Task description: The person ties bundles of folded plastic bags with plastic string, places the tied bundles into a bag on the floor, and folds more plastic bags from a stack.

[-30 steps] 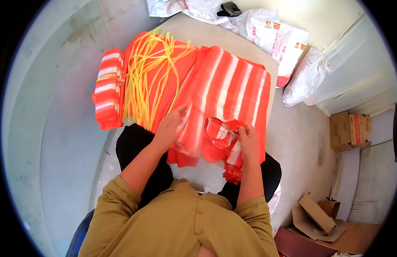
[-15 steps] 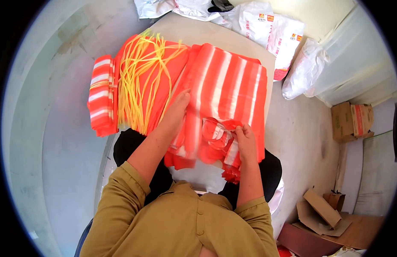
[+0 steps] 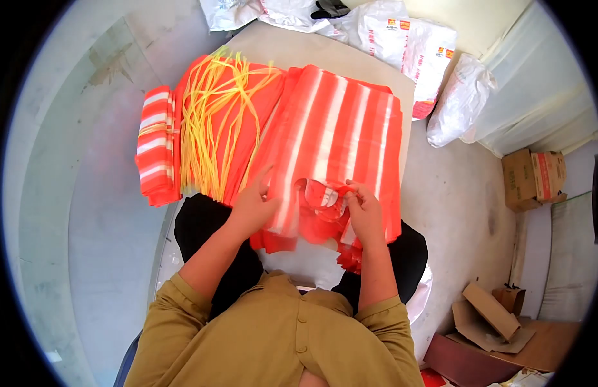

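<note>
A stack of red-and-white striped plastic bags (image 3: 337, 129) lies before me on the table, its near edge hanging toward my lap. My right hand (image 3: 365, 213) is closed, thumb and finger pinching a crumpled part of the top bag near a cut-out opening. Over the stack's left near side, my left hand (image 3: 254, 209) is open, thumb and forefinger apart, with nothing held. To the left, a bunch of yellow plastic strips (image 3: 215, 122) rests across red plastic. Beside it is a folded, tied bundle of striped bags (image 3: 157, 145).
White printed sacks (image 3: 382, 32) line the far edge of the table (image 3: 273, 42), and another white sack (image 3: 460, 100) stands to the right. A cardboard box (image 3: 531, 177) is by the right wall. Opened cardboard (image 3: 486, 322) lies at lower right.
My left hand has drawn back toward me and its thumb and forefinger have spread. My right hand has moved slightly left, still pinching the bag.
</note>
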Demonstrator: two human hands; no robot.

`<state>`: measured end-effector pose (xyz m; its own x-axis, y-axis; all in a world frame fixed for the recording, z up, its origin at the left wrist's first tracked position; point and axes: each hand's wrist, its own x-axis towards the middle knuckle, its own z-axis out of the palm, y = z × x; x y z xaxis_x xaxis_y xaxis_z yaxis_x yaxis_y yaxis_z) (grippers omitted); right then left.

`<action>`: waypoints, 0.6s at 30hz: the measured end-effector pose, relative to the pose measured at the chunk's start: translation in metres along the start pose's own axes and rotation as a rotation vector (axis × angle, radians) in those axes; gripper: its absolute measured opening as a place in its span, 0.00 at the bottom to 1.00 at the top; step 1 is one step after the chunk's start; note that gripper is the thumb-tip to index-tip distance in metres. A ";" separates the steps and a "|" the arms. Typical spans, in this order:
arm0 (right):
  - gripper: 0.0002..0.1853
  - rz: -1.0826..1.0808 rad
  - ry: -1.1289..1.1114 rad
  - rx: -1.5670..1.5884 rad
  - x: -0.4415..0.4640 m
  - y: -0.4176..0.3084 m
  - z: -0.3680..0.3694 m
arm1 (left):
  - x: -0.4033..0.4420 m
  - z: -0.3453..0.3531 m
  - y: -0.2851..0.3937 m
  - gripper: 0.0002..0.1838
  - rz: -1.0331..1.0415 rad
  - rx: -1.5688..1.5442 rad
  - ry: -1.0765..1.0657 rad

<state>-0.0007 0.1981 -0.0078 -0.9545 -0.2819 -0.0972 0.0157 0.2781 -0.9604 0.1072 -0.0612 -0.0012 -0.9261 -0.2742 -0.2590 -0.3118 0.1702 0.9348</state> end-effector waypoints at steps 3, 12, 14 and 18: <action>0.07 -0.369 0.072 -0.321 -0.008 0.003 0.002 | -0.008 -0.007 -0.017 0.41 -0.056 -0.274 0.016; 0.05 -0.401 0.074 -0.544 -0.042 -0.016 0.006 | -0.038 -0.013 -0.017 0.35 0.026 -0.216 0.135; 0.05 -0.432 0.043 -0.565 -0.047 -0.014 0.007 | -0.048 -0.016 -0.007 0.32 0.025 -0.290 0.140; 0.05 -0.472 -0.048 -0.579 -0.056 -0.007 0.010 | -0.051 -0.012 0.002 0.28 0.133 -0.254 0.164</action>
<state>0.0559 0.2029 0.0018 -0.8069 -0.5269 0.2669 -0.5640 0.5531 -0.6132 0.1560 -0.0583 0.0170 -0.9022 -0.4178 -0.1068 -0.1081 -0.0207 0.9939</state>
